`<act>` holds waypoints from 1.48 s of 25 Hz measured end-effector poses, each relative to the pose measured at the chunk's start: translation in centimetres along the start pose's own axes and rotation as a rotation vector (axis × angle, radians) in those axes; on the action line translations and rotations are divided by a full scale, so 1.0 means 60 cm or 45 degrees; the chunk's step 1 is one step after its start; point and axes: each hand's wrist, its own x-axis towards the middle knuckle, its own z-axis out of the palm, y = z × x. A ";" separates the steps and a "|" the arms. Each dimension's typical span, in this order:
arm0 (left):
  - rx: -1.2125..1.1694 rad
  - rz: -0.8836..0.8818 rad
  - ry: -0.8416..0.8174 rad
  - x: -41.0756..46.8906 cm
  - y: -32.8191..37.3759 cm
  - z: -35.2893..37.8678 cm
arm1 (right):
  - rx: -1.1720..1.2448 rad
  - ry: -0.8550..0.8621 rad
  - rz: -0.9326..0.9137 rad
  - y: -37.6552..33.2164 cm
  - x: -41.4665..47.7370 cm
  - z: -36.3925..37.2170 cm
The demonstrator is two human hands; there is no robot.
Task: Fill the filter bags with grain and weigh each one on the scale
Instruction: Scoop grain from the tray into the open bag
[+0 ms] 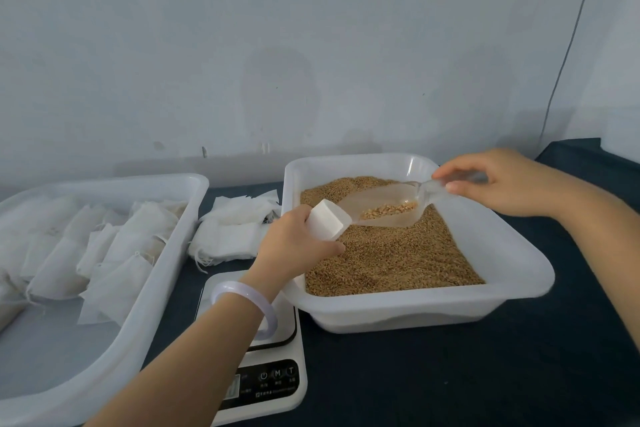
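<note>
The left hand (298,243) grips a small white fabric filter bag (327,224) round its body, mouth facing right. The right hand (498,184) pinches the handle of a clear plastic scoop (384,206), its lip at the bag mouth and a little golden grain in its bowl. Both hang above the loose grain bed (398,253) in a white rectangular plastic tray (519,253). Risk: the limp mouth may collapse, or a steep tilt may send kernels past it; spills here would likely fall into the tray. The flat white digital scale (277,381) lies under the left forearm. Soft, frayed empty bags (235,225) are piled nearby, and more lie in a second white tray (194,198).
</note>
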 end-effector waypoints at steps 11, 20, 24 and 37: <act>0.094 0.085 -0.053 -0.005 0.005 0.000 | -0.543 0.125 -0.326 -0.076 0.049 -0.056; 0.058 0.105 -0.038 -0.007 0.007 0.000 | -0.656 0.192 -0.382 -0.094 0.051 -0.062; 0.028 0.094 -0.048 -0.007 0.007 -0.001 | -0.665 0.236 -0.387 -0.093 0.053 -0.062; 0.117 0.133 0.000 -0.004 0.005 0.003 | -0.787 -0.146 0.047 0.000 0.043 0.029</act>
